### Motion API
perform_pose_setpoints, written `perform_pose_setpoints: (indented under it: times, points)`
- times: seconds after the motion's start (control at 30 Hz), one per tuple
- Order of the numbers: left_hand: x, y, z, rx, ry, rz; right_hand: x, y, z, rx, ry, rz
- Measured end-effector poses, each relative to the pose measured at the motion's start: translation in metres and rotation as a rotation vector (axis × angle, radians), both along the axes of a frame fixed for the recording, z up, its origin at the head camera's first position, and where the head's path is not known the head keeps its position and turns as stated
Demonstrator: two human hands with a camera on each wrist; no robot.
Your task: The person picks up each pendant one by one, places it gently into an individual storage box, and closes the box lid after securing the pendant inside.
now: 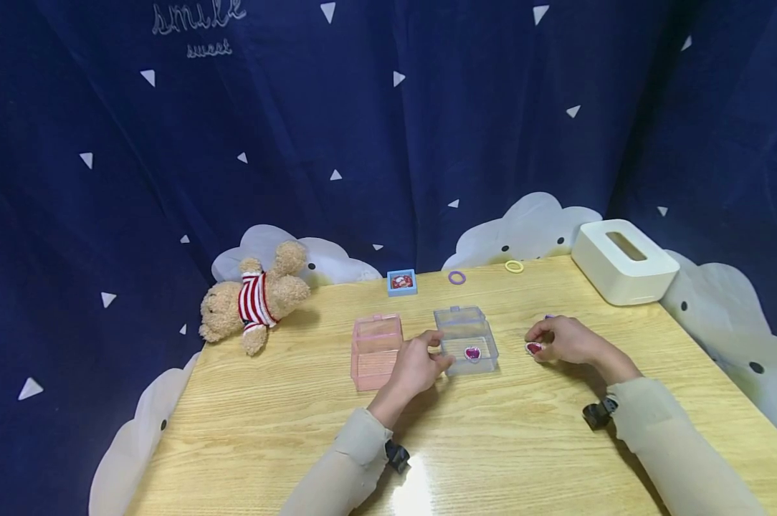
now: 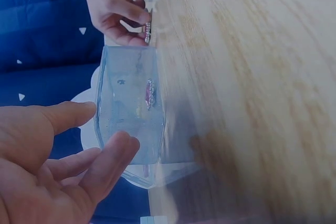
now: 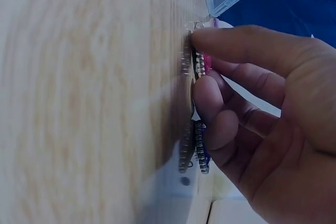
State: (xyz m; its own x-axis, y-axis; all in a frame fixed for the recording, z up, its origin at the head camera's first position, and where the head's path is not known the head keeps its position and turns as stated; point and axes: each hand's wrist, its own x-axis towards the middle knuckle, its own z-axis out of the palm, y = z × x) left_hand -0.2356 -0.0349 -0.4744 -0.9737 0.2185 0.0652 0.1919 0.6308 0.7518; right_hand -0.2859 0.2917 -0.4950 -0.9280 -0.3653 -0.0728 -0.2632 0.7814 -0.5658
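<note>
My right hand point(image 1: 569, 340) pinches a red heart-shaped pendant point(image 1: 534, 349) with a beaded rim between thumb and finger, low over the table. Under the curled fingers in the right wrist view, a blue pendant point(image 3: 201, 148) with a similar rim lies by the tabletop. A clear bluish box point(image 1: 485, 362) stands with its lid back and one red heart pendant point(image 1: 472, 353) inside. At the box's left side is my left hand point(image 1: 417, 365), thumb and fingers apart and loosely bent, fingertips right at its wall. Left of that stands an opened pink box point(image 1: 372, 369), partly behind the left hand.
Along the back lie a small blue square case point(image 1: 401, 289), a purple ring point(image 1: 456, 277) and a yellow ring point(image 1: 514, 266). A teddy bear point(image 1: 256, 304) in a striped shirt lies at the left. The white tissue box point(image 1: 643, 283) sits in the back right corner.
</note>
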Motion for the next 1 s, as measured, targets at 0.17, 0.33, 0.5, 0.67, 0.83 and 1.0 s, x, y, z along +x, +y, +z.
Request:
perform_pose_setpoints:
  times: [0.17,0.33,0.5,0.67,0.83,1.0]
  points:
    - [0.0,0.0,0.0,-0.005,-0.007,0.002,0.0,-0.001,0.001,0.015,0.028,0.014]
    - [0.0,0.0,0.001,-0.003,-0.013,0.002,0.001,-0.002,0.002,0.031,0.061,0.019]
    - [0.0,-0.001,0.0,-0.002,-0.009,0.0,0.001,-0.001,0.002,0.012,0.079,0.015]
    - [-0.001,-0.001,0.0,0.002,-0.017,0.005,0.0,-0.002,0.006,-0.043,0.034,-0.018]
    - [-0.001,-0.001,-0.001,0.005,-0.017,0.009,0.0,-0.006,0.015,-0.052,0.016,-0.039]
    - [-0.001,-0.001,0.0,0.006,-0.014,0.007,-0.002,-0.012,0.019,-0.059,0.058,-0.024]
